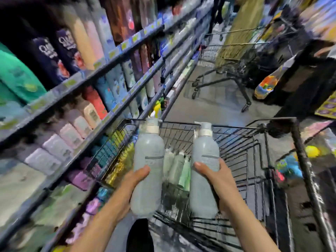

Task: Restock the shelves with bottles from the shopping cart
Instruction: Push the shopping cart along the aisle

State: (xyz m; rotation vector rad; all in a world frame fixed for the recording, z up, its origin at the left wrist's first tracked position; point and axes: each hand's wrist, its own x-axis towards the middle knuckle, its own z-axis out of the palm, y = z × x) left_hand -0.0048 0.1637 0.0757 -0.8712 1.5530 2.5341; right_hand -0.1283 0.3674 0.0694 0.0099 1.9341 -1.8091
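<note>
I hold two tall grey-blue pump bottles upright above the black wire shopping cart [236, 128]. My left hand [131, 184] grips the left grey bottle [149, 160] around its lower half. My right hand [216, 177] grips the right grey bottle [203, 160] the same way. Down in the cart's basket lie several pale green and white bottles [177, 168]. The shelves [101, 68] run along my left, packed with bottles. The picture is blurred.
A second black cart [236, 70] stands further down the aisle on the grey floor. Colourful goods line the right side, with a yellow ball [311, 151] near the cart. A dark shoe [140, 237] shows below the bottles.
</note>
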